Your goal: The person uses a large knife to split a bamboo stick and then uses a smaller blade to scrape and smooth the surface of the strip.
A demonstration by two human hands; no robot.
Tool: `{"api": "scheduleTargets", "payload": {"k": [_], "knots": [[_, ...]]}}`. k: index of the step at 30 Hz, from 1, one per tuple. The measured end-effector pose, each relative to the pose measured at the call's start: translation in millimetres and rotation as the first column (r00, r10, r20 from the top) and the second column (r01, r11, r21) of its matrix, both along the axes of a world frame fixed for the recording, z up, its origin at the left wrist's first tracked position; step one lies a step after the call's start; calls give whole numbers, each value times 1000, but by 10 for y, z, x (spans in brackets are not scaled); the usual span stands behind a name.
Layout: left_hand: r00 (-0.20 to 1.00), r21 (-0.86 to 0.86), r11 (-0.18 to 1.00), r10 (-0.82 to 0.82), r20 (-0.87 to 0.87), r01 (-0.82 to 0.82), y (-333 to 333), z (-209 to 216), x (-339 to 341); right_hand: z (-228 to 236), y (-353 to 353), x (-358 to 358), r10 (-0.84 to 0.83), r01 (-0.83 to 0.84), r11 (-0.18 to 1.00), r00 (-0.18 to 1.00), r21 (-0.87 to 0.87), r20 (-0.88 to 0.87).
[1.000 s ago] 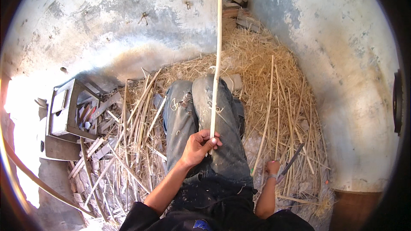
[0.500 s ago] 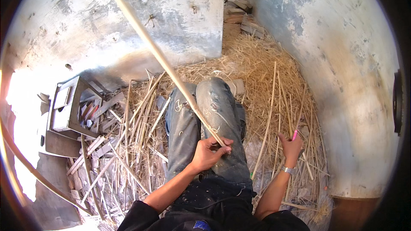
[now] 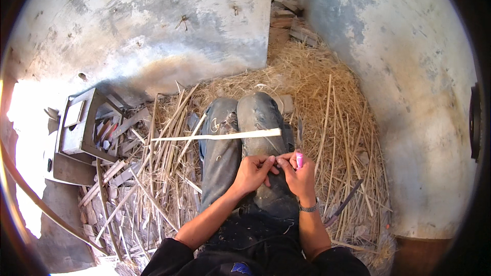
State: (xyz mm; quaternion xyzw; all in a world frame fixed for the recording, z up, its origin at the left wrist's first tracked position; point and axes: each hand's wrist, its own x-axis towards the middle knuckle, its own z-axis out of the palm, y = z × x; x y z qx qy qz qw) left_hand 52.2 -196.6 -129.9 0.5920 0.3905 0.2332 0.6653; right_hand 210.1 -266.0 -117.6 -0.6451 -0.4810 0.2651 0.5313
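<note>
Head view. L hand (image 3: 251, 175) & R hand (image 3: 303, 178) meet over R thigh, thumb tips v. close; can't tell if they touch. L hand: thumb & index pinched tog., other fingers curled; can't tell if anything is btwn them. R hand: fingers closed round pink tool (image 3: 299, 160), handle end up, just behind the thumb. Narrow dark shape (image 3: 300, 129) stands beyond the handle; join to it hidden.

Strip (image 3: 220, 136), pale & thin, runs roughly level across both legs (image 3: 220, 166), beyond the hands. Its R end is over R thigh nr the knee, its L end over the sticks (image 3: 164, 127) on L side; R end looks broader. Can't tell if strip rests on the legs or is clear of them. Gap visible btwn strip & both hands.

Metal watch (image 3: 309, 207) on R wrist. Trousers dusty, w/ a few thin curls on them.

Floor: straw (image 3: 319, 69) beyond & R of legs; longer canes (image 3: 324, 122) lie over it, R side. Dark blade (image 3: 346, 202) lies slantwise nr R forearm. Far L: wooden stool (image 3: 74, 135), tipped, scrap wood beside it. Walls (image 3: 153, 15) patchy, flaking.
</note>
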Motion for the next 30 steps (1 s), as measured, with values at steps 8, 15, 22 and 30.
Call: {"api": "scheduleTargets", "payload": {"k": [8, 15, 22, 30], "knots": [[782, 906, 176, 583, 219, -385, 338, -197, -1126, -162, -30, 132, 22, -8, 999, 959, 51, -282], [662, 810, 580, 573, -484, 90, 1303, -1237, -2549, -202, -35, 126, -30, 19, 999, 915, -31, -402], [747, 838, 535, 515, -421, 103, 1300, -1192, -2290, -227, -56, 141, -71, 83, 997, 902, 10, -427], [857, 598, 799, 265, -441, 61, 641, -30, -1149, -259, 49, 114, 123, -99, 991, 948, 92, -295]]}}
